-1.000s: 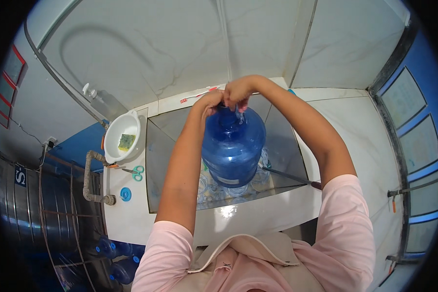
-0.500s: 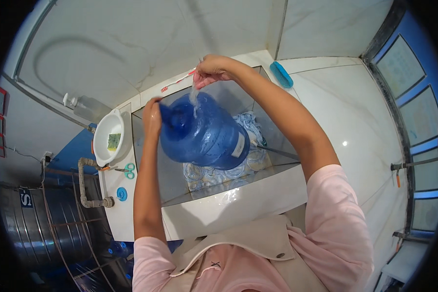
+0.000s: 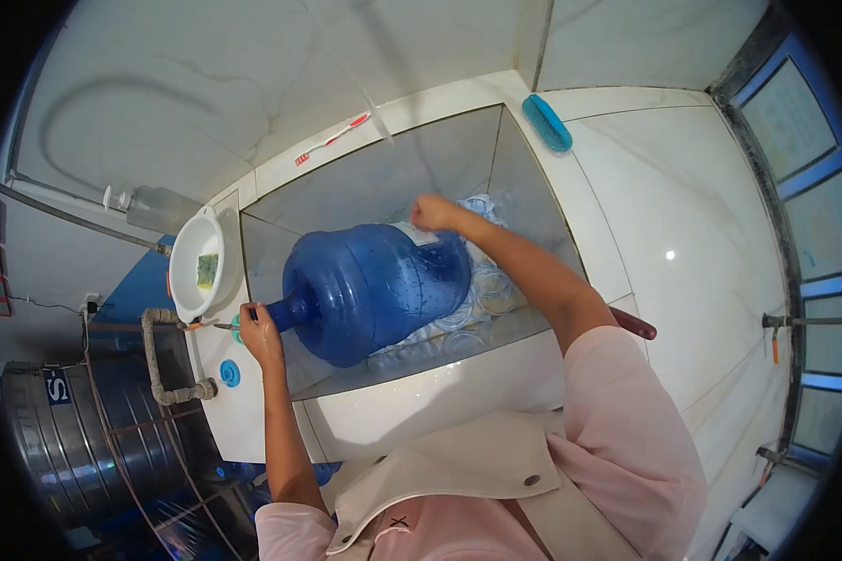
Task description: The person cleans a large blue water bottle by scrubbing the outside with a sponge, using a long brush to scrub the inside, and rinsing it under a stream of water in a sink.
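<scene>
Blue plastic jug [image 3: 374,285] tipped flatter — left fingers [image 3: 252,318] gripping narrow neck [image 3: 286,312].

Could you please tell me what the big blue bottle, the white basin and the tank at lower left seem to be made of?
Blue bottle: probably glossy, translucent plastic; its tinted wall lets light through.
White basin: likely smooth plastic, by its thin, rounded rim, though enamel is possible.
Tank: seemingly shiny metal, perhaps steel, given the bright reflections on its ribs.

— Hidden left of centre?
— Scissors [image 3: 237,327], mostly, behind the left hand [image 3: 260,335]; mouth of the blue jug [image 3: 374,290], likewise.
— Right of centre?
— Inner end of a brown handle [image 3: 634,323], behind the right arm [image 3: 524,266].
— Cut off below?
— Pink shirt [image 3: 444,538].
</scene>
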Motion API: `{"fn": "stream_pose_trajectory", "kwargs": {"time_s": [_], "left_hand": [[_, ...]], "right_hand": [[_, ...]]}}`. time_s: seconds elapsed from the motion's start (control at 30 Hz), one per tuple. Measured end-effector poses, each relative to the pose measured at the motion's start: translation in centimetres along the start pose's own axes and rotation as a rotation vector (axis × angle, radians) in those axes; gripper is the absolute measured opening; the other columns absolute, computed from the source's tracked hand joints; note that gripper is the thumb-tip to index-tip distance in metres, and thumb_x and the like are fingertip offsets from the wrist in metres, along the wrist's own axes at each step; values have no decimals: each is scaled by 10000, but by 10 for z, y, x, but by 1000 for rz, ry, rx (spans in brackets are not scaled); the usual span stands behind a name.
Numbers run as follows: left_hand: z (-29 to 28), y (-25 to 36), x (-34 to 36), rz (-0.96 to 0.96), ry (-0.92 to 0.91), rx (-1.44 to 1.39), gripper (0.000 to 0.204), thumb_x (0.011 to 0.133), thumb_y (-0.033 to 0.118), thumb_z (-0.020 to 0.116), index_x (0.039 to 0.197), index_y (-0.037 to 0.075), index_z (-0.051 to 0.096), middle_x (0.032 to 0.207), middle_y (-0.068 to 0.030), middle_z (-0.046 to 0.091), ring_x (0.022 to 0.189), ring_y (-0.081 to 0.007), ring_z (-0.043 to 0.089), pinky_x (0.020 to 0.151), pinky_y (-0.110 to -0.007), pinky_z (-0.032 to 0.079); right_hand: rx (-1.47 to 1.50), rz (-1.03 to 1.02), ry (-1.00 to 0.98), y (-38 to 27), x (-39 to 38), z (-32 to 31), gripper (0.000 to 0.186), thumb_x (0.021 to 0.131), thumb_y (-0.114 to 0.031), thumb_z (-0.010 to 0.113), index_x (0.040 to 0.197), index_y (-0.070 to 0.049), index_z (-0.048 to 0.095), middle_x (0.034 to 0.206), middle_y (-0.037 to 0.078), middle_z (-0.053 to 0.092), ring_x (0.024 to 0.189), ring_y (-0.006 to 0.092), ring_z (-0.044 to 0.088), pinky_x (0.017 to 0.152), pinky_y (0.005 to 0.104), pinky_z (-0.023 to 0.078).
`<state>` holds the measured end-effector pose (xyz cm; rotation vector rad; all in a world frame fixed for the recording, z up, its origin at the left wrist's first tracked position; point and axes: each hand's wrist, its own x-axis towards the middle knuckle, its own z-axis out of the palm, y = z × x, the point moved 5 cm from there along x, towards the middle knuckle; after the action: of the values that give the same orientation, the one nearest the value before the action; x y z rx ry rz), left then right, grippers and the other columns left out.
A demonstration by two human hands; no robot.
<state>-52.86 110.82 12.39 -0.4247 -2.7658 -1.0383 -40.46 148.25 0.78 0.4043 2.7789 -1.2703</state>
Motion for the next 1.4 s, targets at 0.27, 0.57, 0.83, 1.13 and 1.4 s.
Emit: {"fn": "stream_pose_trajectory", "kwargs": {"time_s": [0.27, 0.57, 0.83, 1.13, 1.4], "left_hand": [[-13, -42, -14, 56, 149, 25, 166, 816, 142, 541, 820, -25, 541, 824, -174, 547, 835, -334, 500, 791, -412, 380], [-11, -49, -10, 126, 194, 43, 199, 828, 169, 529, 814, -29, 546, 836, -172, 539, 810, -319, 519, 767, -395, 394], [-7, -52, -13, 133, 204, 16, 136, 803, 118, 553, 798, -17, 542, 822, -160, 527, 821, -327, 499, 769, -413, 382], [-65, -54, 26, -269, 140, 444, 543, 808, 433, 586, 1003, -70, 526, 991, -252, 566, 988, -401, 533, 842, -464, 424], [-68, -107, 39, -399, -217, 580, 774, 692, 537, 631, 1092, -116, 523, 1113, -325, 556, 1055, -438, 543, 902, -451, 442]], "right_hand": [[-81, -166, 100, -16, -11, 67, 120, 742, -104, 584, 772, -10, 652, 763, 194, 642, 739, 360, 628, 675, 417, 496], [-175, -159, 81, -14, 2, 71, 118, 761, -86, 558, 759, 3, 635, 779, 212, 629, 780, 376, 619, 707, 440, 492], [-233, -101, 45, -10, 3, 70, 119, 753, -102, 576, 772, -10, 649, 793, 211, 635, 778, 370, 620, 716, 435, 495], [-248, -134, 104, -20, -16, 70, 133, 745, -95, 562, 733, 7, 646, 794, 229, 629, 779, 392, 613, 741, 458, 487], [-102, 1, 214, -26, -19, 85, 198, 768, -148, 526, 803, 5, 646, 816, 240, 623, 766, 399, 607, 703, 438, 480]]}}
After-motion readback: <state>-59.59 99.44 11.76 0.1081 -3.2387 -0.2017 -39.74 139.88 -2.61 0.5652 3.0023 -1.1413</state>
